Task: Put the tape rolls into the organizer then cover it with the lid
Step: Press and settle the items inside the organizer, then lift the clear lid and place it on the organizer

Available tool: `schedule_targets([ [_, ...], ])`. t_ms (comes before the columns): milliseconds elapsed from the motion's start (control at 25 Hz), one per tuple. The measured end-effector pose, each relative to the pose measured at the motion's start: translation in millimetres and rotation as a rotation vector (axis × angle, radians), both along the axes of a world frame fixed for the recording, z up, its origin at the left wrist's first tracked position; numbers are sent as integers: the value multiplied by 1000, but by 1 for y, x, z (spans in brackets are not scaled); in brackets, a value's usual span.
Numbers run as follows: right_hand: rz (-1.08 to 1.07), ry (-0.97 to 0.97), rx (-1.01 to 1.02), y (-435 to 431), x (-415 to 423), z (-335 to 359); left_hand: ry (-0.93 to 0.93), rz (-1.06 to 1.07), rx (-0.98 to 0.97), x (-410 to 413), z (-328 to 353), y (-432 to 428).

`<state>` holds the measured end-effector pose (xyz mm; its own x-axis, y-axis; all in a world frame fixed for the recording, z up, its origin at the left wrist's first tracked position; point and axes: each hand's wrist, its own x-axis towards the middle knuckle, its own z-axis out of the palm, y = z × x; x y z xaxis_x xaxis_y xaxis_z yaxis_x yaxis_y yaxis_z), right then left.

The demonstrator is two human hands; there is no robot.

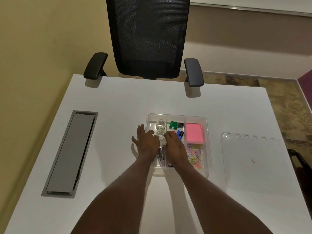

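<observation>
The clear plastic organizer (208, 132) sits mid-table. Its far-left compartment holds two clear tape rolls, one at the back (160, 124) and a second (160, 133) just in front of it. A third tape roll (163, 141) shows between my hands, low in the same compartment. My right hand (174, 145) curls over it with the fingertips on the roll. Fingers spread, my left hand (146, 141) rests on the organizer's left wall with its thumb near the second roll. The clear lid (249, 159) lies flat on the table to the right of the organizer.
Other compartments hold coloured binder clips (176, 125), pink sticky notes (194, 132), coloured paper clips (195, 155) and pens (161, 156). A grey cable hatch (70, 152) is set into the table at left. A black mesh chair (148, 39) stands at the far edge.
</observation>
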<state>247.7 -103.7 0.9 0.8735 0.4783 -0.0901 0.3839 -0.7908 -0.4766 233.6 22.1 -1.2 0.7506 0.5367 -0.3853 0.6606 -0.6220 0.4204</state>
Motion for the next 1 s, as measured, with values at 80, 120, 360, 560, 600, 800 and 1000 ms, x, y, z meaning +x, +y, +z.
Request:
schedule_targets([
  [80, -29, -47, -63, -2, -7, 5, -100, -22, 80, -15, 7, -1],
  [120, -33, -60, -97, -5, -11, 7, -132, -48, 118, -23, 11, -2],
  [360, -71, -166, -141, -33, -50, 33, -214, -177, 232, -69, 37, -15],
  [560, -133, -148, -106, -64, -74, 62, -254, -198, 277, -98, 54, -32],
  [600, -114, -166, -124, -73, -79, 67, -265, -203, 278, -104, 57, -37],
  [800, -62, -346, -189, -120, -102, 65, -271, -272, 289, -127, 66, -76],
  [1000, -134, -251, -229, -177, -106, 72, -270, -324, 266, -135, 64, -141],
])
